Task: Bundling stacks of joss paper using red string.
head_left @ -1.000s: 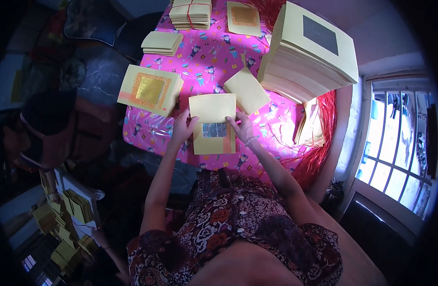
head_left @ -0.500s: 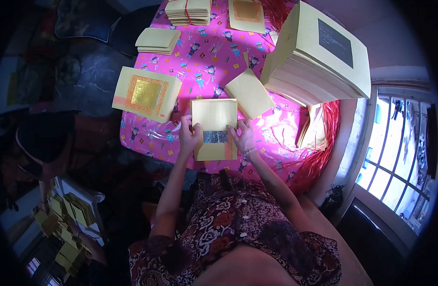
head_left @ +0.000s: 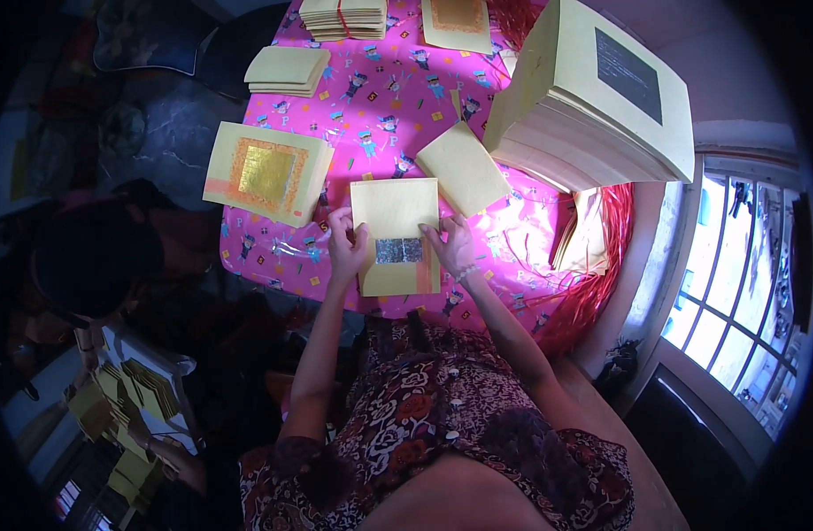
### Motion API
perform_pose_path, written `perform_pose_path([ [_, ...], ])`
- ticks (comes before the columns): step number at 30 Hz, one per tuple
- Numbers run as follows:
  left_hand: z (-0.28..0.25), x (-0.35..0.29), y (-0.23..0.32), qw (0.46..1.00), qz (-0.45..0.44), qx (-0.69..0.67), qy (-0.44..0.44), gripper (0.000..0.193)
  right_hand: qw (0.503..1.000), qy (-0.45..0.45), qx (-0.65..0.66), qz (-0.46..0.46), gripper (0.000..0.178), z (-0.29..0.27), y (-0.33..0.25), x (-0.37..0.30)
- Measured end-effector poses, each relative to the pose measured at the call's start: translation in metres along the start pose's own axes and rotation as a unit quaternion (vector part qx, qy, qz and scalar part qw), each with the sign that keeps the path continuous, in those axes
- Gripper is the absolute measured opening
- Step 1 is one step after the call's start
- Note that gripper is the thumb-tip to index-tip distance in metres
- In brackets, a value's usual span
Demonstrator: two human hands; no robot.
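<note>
A yellow paper sheet (head_left: 396, 204) lies at the table's near edge, directly in front of me. Its upper part is folded down, leaving a strip of a silver patch (head_left: 399, 251) showing across the lower half. At the fold's left edge my left hand (head_left: 346, 246) pinches the paper between thumb and fingers. My right hand (head_left: 454, 244) grips the opposite edge, thumb on top of the paper. Just beyond that hand lies a folded yellow paper piece (head_left: 464, 168). To the left rests a stack of yellow paper (head_left: 316, 190) with a gold square on an orange ground.
A tall paper stack (head_left: 570, 106) leans at the right, by red plastic strands (head_left: 619, 239). Farther back are a small paper pile (head_left: 287, 71), a red-tied bundle (head_left: 342, 19) and an orange-patched sheet (head_left: 437, 37). At lower left another person's hand (head_left: 178, 460) works among yellow papers.
Both hands stay at the sheet's sides with only slight finger movement. The folded part looks flatter. The other person at the left has shifted a little to the right.
</note>
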State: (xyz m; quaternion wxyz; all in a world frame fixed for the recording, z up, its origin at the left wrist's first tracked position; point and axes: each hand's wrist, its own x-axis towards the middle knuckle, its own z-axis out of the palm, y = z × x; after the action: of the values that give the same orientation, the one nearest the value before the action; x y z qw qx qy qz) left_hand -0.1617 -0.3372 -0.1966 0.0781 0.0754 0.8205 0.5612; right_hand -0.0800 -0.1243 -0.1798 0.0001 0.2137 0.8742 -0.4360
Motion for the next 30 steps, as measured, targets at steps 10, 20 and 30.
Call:
perform_pose_path([
  [10,-0.002,0.002,0.017,0.996,-0.023,0.081,-0.008,0.029,0.999,-0.012,0.005,0.044,0.042,0.005,0.001,0.004],
  [20,-0.004,0.008,0.017,0.993,-0.033,0.109,-0.010,0.027,1.000,-0.014,-0.014,0.023,0.045,0.006,0.001,0.008],
  [30,0.010,0.002,0.029,0.964,0.042,0.263,0.021,0.018,0.998,-0.025,-0.025,0.048,0.046,0.007,-0.004,0.009],
])
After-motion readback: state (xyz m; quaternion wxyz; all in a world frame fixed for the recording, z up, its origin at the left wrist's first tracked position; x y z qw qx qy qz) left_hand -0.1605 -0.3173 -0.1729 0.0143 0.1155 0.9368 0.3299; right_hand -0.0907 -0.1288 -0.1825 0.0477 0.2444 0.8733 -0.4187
